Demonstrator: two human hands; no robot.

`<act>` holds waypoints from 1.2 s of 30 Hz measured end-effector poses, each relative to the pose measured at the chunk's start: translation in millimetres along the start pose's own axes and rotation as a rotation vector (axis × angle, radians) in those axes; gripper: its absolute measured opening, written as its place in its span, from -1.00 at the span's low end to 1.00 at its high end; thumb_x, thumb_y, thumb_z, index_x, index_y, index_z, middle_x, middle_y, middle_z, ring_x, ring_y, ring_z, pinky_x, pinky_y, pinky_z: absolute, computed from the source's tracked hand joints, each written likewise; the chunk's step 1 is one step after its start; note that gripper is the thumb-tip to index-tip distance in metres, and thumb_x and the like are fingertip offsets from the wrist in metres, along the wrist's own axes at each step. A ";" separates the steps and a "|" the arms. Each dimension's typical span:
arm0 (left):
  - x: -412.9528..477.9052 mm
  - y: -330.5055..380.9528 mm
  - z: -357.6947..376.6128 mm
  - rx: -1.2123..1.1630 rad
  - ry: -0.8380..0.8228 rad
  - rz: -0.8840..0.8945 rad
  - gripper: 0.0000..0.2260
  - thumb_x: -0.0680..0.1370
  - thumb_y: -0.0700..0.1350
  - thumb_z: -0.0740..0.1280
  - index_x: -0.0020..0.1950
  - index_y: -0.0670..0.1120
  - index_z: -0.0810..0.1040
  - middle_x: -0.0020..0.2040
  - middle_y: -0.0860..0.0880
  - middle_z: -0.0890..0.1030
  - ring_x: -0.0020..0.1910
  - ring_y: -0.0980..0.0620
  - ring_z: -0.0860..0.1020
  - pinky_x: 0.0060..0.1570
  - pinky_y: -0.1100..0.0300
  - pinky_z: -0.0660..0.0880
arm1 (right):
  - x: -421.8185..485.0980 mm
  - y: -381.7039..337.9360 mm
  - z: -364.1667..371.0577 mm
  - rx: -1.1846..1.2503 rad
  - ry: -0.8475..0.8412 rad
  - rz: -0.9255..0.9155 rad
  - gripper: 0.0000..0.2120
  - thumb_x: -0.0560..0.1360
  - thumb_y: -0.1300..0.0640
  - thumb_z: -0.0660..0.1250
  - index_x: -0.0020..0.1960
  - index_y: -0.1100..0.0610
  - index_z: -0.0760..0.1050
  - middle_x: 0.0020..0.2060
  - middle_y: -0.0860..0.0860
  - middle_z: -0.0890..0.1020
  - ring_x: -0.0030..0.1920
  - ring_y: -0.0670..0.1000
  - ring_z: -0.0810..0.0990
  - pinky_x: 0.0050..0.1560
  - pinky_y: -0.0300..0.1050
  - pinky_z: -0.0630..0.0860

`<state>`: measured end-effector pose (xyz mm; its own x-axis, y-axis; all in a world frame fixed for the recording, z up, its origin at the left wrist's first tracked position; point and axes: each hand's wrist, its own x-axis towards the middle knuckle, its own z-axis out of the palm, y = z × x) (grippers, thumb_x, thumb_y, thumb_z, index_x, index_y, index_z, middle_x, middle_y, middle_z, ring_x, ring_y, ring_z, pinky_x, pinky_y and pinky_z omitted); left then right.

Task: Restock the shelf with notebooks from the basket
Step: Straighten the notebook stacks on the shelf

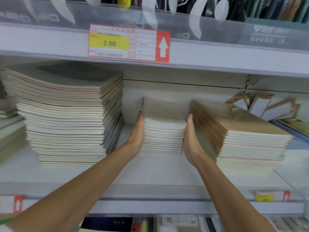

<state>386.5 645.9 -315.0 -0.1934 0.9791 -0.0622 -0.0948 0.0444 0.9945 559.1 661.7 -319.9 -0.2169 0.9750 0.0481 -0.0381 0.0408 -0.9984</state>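
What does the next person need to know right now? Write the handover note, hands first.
Left hand: flat against the left side of the small middle stack of notebooks.
Right hand: flat against its right side, squeezed beside the brown-covered stack.
Middle stack sits on the shelf, between the tall left stack and the brown one.
Done: that stack is on the shelf.
Left: square it up and release. The basket is out of view, so remaining stock is unknown.

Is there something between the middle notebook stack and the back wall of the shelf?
Nothing visible. Behind the middle stack, held between left hand and right hand, the shelf looks bare up to the wall.
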 end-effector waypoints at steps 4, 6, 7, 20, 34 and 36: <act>7.2 -4.6 -9.4 0.010 -0.052 0.007 -0.30 0.48 0.47 -0.05 0.54 0.16 0.13 0.53 0.11 0.22 0.50 0.05 0.19 0.50 -0.08 0.04 | 1.9 0.9 -2.7 -0.064 -0.063 0.015 -0.02 0.26 -0.65 -0.05 0.55 -0.20 -0.10 0.53 -0.27 -0.01 0.53 -0.17 -0.06 0.54 0.08 -0.15; 6.9 -3.3 -11.0 0.026 -0.037 0.126 -0.35 0.52 0.41 -0.01 0.55 0.16 0.10 0.53 0.14 0.18 0.50 0.11 0.16 0.51 -0.03 0.03 | -0.4 -0.2 -5.9 -0.179 -0.057 0.004 0.00 0.24 -0.65 0.01 0.55 -0.20 -0.03 0.50 -0.29 0.09 0.50 -0.20 0.04 0.51 -0.01 -0.12; 6.8 0.0 -10.7 0.043 0.004 0.193 -0.38 0.55 0.36 0.00 0.56 0.14 0.07 0.54 0.14 0.16 0.50 0.12 0.14 0.51 -0.01 0.02 | -3.7 -2.7 -6.3 -0.257 -0.020 -0.041 -0.09 0.34 -0.57 0.03 0.56 -0.18 -0.04 0.47 -0.29 0.13 0.47 -0.21 0.09 0.46 -0.10 -0.08; 44.8 20.9 -7.7 -0.095 0.006 -0.004 -0.35 0.52 0.33 0.10 0.51 0.00 0.28 0.43 -0.03 0.41 0.42 -0.08 0.35 0.45 -0.08 0.21 | 37.5 -16.4 -1.4 -0.156 0.155 -0.087 -0.45 0.62 -0.17 0.08 0.48 0.15 0.30 0.44 0.02 0.37 0.45 0.03 0.31 0.50 -0.01 0.18; -0.4 -11.7 -60.8 1.971 -0.061 1.459 -0.36 0.63 0.20 -0.03 0.58 -0.15 -0.06 0.58 -0.10 -0.05 0.56 -0.07 -0.08 0.49 -0.17 -0.10 | -7.7 17.1 -48.8 -1.822 0.085 -1.103 -0.38 0.61 -0.12 -0.03 0.55 0.22 0.05 0.53 0.12 0.15 0.54 0.08 0.06 0.51 0.12 -0.03; 6.4 -11.7 -64.2 2.068 -0.055 1.456 -0.32 0.62 0.24 -0.04 0.58 -0.15 -0.12 0.58 -0.09 -0.12 0.56 -0.05 -0.15 0.49 -0.17 -0.20 | -3.2 24.9 -50.3 -1.913 0.050 -1.119 -0.37 0.60 -0.14 -0.03 0.55 0.20 0.04 0.54 0.10 0.10 0.54 0.07 0.04 0.52 0.11 -0.03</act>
<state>323.7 639.0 -332.4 0.7429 0.5737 0.3450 0.5840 -0.3035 -0.7529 607.9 670.6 -346.4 -0.7747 0.4104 0.4810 0.6323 0.4924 0.5981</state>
